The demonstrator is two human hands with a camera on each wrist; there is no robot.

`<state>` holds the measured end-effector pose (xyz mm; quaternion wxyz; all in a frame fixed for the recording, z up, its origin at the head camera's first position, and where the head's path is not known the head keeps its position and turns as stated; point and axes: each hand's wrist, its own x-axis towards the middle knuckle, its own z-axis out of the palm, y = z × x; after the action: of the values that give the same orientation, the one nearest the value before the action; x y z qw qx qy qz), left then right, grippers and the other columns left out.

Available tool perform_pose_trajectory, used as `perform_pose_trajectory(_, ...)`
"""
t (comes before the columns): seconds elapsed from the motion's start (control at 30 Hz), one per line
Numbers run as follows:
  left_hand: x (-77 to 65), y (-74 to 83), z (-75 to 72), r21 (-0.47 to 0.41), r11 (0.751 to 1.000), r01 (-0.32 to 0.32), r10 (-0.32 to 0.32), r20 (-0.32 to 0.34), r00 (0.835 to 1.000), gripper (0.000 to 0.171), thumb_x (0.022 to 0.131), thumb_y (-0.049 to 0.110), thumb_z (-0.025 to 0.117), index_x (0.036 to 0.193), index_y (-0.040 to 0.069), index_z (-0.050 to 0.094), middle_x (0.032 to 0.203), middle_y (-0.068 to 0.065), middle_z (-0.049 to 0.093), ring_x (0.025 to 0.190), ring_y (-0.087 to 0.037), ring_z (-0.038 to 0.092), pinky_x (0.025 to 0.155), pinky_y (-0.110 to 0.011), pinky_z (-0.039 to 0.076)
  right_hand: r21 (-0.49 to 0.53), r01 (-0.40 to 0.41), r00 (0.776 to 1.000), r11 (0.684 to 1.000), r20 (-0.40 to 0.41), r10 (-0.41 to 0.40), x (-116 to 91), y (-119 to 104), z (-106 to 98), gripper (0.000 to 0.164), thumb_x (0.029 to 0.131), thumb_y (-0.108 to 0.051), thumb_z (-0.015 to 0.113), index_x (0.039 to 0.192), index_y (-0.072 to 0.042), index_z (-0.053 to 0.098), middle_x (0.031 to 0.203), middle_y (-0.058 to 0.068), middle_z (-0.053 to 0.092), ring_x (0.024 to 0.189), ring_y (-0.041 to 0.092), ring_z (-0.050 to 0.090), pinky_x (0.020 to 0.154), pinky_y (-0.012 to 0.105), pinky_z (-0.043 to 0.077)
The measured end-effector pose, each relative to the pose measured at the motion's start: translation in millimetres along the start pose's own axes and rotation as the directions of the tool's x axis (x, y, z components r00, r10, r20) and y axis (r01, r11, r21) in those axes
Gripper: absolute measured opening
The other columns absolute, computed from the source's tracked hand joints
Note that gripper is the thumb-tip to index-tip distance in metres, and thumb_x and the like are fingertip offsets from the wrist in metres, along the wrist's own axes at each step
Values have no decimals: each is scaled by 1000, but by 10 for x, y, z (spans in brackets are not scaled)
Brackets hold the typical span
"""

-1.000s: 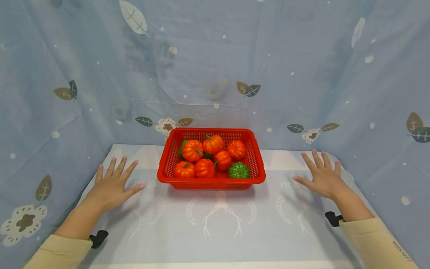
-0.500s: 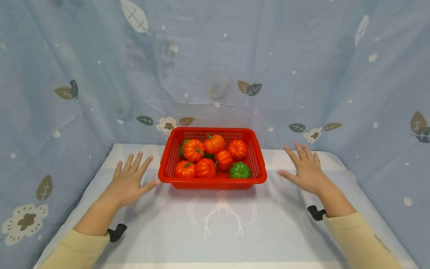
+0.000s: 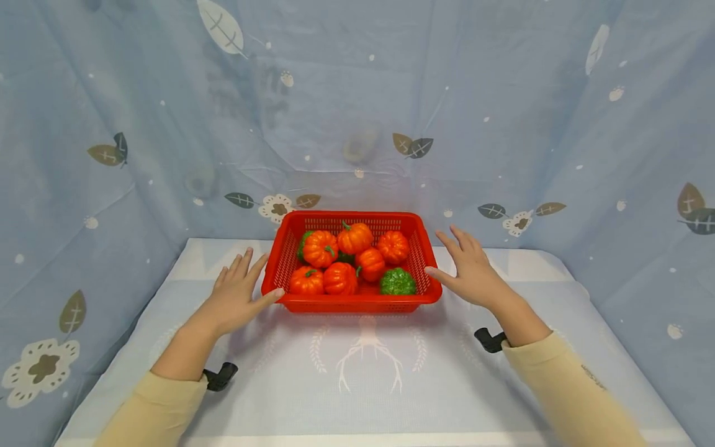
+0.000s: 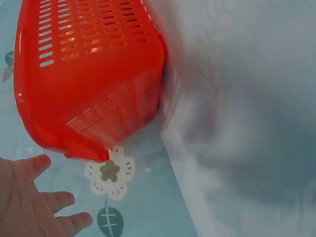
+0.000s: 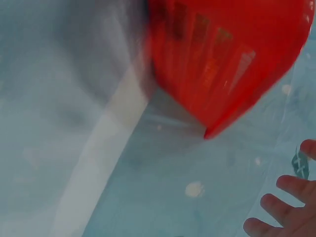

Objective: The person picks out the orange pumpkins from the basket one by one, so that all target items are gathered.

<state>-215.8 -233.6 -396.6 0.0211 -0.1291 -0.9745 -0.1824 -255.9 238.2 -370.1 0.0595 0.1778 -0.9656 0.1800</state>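
Note:
A red plastic basket (image 3: 357,303) with slotted walls stands toward the back of the table. Inside lie several small orange-red pumpkins (image 3: 341,279) and a green one (image 3: 398,282); more green shows partly hidden beneath the others. My left hand (image 3: 237,298) is at the basket's left end, fingers spread, thumb overlapping the front left corner in the head view. At the right end my right hand (image 3: 469,270) has its fingers extended, the thumb by the rim. Neither hand grips anything. Both wrist views show the basket's slotted end wall (image 4: 94,89) with spread fingers beside it.
The table (image 3: 368,403) has a pale cloth with antler and laurel prints. A blue patterned curtain (image 3: 335,112) hangs behind and along both sides. Black wrist mounts (image 3: 220,377) sit at both sleeve cuffs.
Both hands have moved inward from the table's sides to the two ends of the basket, fingers still extended. The basket and its contents have stayed in place.

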Motion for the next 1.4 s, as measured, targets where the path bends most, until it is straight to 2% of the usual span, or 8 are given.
perform_pose_trajectory(0.13, 54, -9, 52, -55, 998, 4, -4, -2, 1000, 93, 95, 64, 51, 160, 8, 16, 164, -27, 5, 148, -50, 5, 116, -69, 6, 86, 11, 999, 996, -36, -8, 100, -217, 122, 87, 93, -59, 59, 159, -16, 25, 163, 20, 16, 147, 45, 15, 108, 71, 30)
perform_pose_trajectory(0.27, 79, -48, 94, -131, 991, 27, -27, 2, 1000, 92, 95, 61, 54, 161, 9, 14, 164, -26, 6, 147, -51, 11, 111, -74, 18, 186, 22, 996, 982, -90, -5, 216, -420, 311, 81, 94, -55, 62, 156, -13, 32, 161, 19, 22, 146, 43, 20, 110, 67, 31)
perform_pose_trajectory(0.43, 112, -85, 143, -273, 961, 43, -40, 14, 999, 94, 95, 60, 55, 161, 10, 12, 164, -24, 6, 146, -51, 16, 106, -76, 25, 279, -16, 991, 960, -120, 51, 369, -667, 470, 77, 94, -51, 64, 154, -12, 35, 158, 16, 27, 143, 41, 26, 109, 65, 34)
perform_pose_trajectory(0.6, 128, -112, 192, -366, 929, 55, -54, 15, 998, 94, 94, 60, 56, 161, 11, 11, 162, -24, 14, 144, -50, 23, 106, -75, 28, 352, -80, 985, 932, -118, 130, 545, -921, 546, 80, 92, -51, 67, 154, -14, 34, 157, 13, 29, 140, 37, 32, 107, 60, 40)
perform_pose_trajectory(0.87, 163, -124, 276, -589, 808, 15, -5, 19, 1000, 90, 98, 33, 64, 160, 8, 5, 159, -25, 21, 140, -50, 31, 106, -62, 40, 507, -152, 968, 848, -98, 232, 803, -1214, 666, 82, 90, -46, 73, 154, -14, 34, 158, 14, 27, 144, 39, 29, 111, 59, 37)
perform_pose_trajectory(1.07, 202, -86, 312, -634, 772, 40, -25, 32, 999, 92, 96, 32, 66, 161, 13, 5, 161, -20, 20, 140, -45, 34, 103, -58, 45, 518, -222, 949, 826, -80, 305, 961, -1311, 760, 81, 89, -44, 75, 153, -14, 35, 154, 16, 32, 142, 37, 30, 111, 54, 38)
perform_pose_trajectory(1.27, 200, -75, 335, -623, 779, 67, -52, 43, 998, 95, 94, 36, 68, 161, 12, 4, 159, -24, 25, 136, -46, 40, 106, -60, 41, 536, -264, 937, 802, -52, 344, 1098, -1336, 846, 83, 88, -41, 76, 154, -14, 34, 153, 16, 32, 141, 37, 30, 111, 53, 38)
perform_pose_trajectory(1.4, 191, -79, 354, -646, 759, 78, -57, 53, 997, 98, 93, 34, 70, 161, 13, 3, 158, -27, 27, 137, -46, 41, 110, -59, 38, 542, -287, 929, 790, -42, 366, 1171, -1338, 883, 83, 88, -38, 77, 154, -13, 34, 154, 15, 33, 142, 36, 31, 112, 52, 37)
